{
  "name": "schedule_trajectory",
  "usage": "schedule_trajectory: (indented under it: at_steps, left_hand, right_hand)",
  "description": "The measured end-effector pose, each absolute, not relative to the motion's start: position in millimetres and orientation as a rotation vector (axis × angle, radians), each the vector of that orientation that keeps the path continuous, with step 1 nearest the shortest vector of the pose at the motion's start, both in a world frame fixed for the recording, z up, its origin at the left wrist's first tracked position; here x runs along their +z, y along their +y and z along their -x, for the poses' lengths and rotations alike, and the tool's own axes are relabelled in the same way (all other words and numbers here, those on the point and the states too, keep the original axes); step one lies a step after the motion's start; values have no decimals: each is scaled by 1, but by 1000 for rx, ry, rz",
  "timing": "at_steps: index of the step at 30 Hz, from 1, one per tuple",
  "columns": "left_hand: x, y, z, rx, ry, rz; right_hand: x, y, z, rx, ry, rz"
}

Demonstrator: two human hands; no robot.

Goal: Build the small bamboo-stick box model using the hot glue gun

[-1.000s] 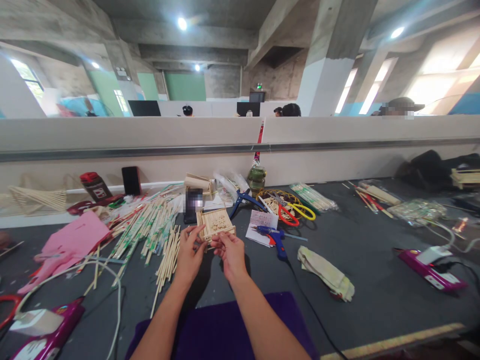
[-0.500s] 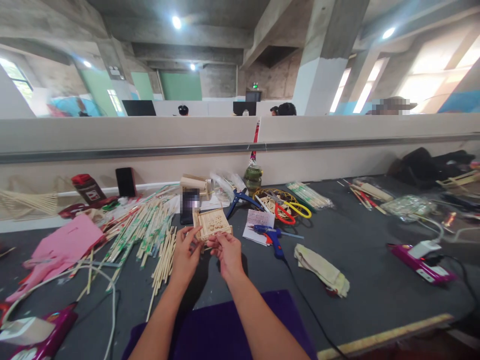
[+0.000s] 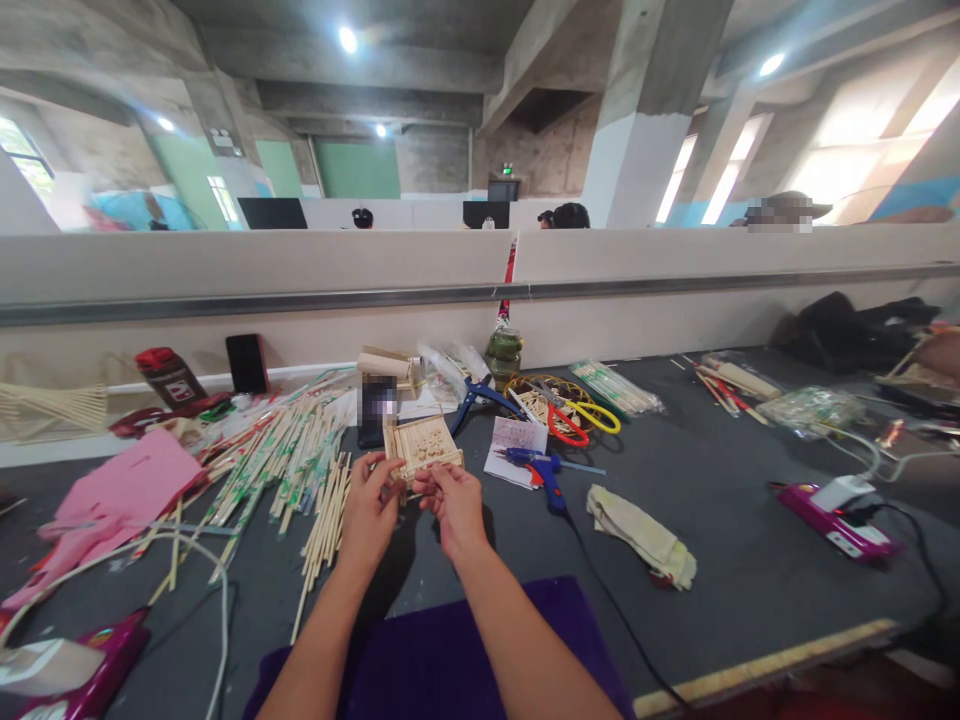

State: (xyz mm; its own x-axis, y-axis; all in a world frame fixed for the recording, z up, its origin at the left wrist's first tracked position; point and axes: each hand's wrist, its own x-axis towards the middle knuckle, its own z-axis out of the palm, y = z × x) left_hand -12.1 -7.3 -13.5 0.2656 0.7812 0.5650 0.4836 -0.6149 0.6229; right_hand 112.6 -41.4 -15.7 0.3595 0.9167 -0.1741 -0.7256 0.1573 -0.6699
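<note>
Bamboo tray (image 3: 422, 444) in our grip — we are pinching its near edge with left hand (image 3: 370, 510) and right hand (image 3: 452, 505), fingers clamped on it, just above the grey table (image 3: 720, 500), beside loose sticks (image 3: 292, 465) — glue gun (image 3: 541, 470) nearby.

A blue glue gun (image 3: 546, 472) lies on the dark tabletop (image 3: 720, 500). Just behind it sit scissors (image 3: 581, 418) with red and yellow handles; right of it, a folded cloth (image 3: 642, 535). Far left of it, loose chopsticks (image 3: 281, 455) and pink paper (image 3: 112, 495).
</note>
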Motion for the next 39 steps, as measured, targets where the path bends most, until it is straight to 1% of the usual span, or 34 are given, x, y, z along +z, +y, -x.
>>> schedule_trajectory:
  at_steps: [11,16,18,21,23,26,32,39]
  left_hand:
    - [-13,-7,10,1290,1147,-2206]
    - [-13,-8,10,1306,1154,-2203]
    - [-12,-8,10,1297,1161,-2193]
    - [-12,-9,10,1283,1160,-2171]
    - [-11,-9,10,1279,1158,-2158]
    - [-10,-10,10,1275,1159,-2144]
    - [-7,-11,9,1243,1172,-2167]
    - [-6,-8,12,1144,1248,-2335]
  right_hand:
    - [-15,-42,-114,1217,-326,800]
    - [-15,-45,-125,1232,-431,1016]
    - [-14,-46,-138,1136,-544,1170]
    - [-14,-46,-165,766,-751,1306]
    - [-15,-43,-183,597,-830,1305]
    - [-19,-37,-201,498,-958,1316]
    - [-23,-29,-202,622,-1134,1301]
    - [-21,-29,-202,768,-1105,1270]
